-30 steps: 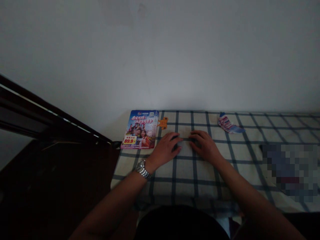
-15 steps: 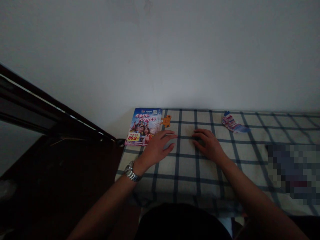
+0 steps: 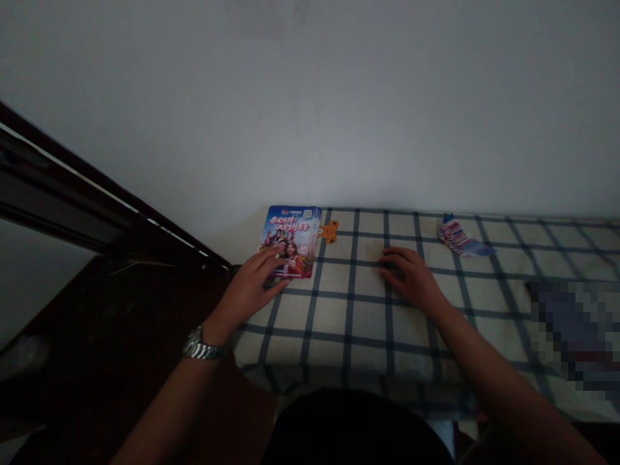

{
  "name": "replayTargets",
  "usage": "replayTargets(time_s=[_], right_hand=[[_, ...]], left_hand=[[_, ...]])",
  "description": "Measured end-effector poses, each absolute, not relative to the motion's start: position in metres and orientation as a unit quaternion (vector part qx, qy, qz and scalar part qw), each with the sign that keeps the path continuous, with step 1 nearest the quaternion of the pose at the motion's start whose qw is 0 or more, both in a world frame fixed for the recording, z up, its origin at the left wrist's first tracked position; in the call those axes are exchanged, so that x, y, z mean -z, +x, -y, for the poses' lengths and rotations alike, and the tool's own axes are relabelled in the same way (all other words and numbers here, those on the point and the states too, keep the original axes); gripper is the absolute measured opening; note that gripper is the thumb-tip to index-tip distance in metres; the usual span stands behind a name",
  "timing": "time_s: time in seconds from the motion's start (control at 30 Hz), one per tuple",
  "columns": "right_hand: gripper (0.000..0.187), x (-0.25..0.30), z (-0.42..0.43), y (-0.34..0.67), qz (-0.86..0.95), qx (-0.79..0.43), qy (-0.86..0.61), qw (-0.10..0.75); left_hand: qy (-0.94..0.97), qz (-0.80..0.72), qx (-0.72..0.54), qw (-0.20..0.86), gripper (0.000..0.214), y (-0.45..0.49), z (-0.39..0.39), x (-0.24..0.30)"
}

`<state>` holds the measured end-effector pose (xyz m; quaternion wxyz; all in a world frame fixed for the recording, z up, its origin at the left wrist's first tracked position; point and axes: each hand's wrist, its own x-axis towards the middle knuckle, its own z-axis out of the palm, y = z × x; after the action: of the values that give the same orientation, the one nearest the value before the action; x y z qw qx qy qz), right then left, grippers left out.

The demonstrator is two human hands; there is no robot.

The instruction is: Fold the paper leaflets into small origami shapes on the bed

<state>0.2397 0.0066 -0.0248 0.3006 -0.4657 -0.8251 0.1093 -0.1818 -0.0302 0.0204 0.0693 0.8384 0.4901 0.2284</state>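
My left hand, with a metal watch on its wrist, lies with fingers stretched over the near corner of a colourful leaflet stack at the left end of a checked cloth. My right hand rests palm down on the cloth near the middle, fingers spread and flat, holding nothing. A small orange piece lies just right of the leaflets.
A small blue and red patterned packet lies at the back right of the cloth. A blurred dark item sits at the right. A dark wooden frame and dark floor are to the left. A pale wall runs behind.
My left hand has slid left from the middle of the cloth onto the leaflet stack. My right hand has stayed flat where it was. The view has shifted slightly.
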Motion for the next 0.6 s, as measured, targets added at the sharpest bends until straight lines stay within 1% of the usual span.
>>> replayTargets(time_s=[0.1, 0.3, 0.6], right_hand=[[0.022, 0.026, -0.007, 0.240, 0.826, -0.103, -0.465, 0.301], [0.023, 0.028, -0.008, 0.241, 0.828, -0.103, -0.461, 0.301], [0.024, 0.028, -0.008, 0.242, 0.827, -0.112, -0.461, 0.303]], left_hand=[[0.847, -0.487, -0.205, 0.064, 0.040, -0.185, 0.028, -0.017], [0.845, -0.498, -0.183, 0.072, 0.036, -0.190, 0.024, -0.010], [0.815, -0.539, -0.199, 0.079, 0.033, -0.191, 0.022, -0.009]])
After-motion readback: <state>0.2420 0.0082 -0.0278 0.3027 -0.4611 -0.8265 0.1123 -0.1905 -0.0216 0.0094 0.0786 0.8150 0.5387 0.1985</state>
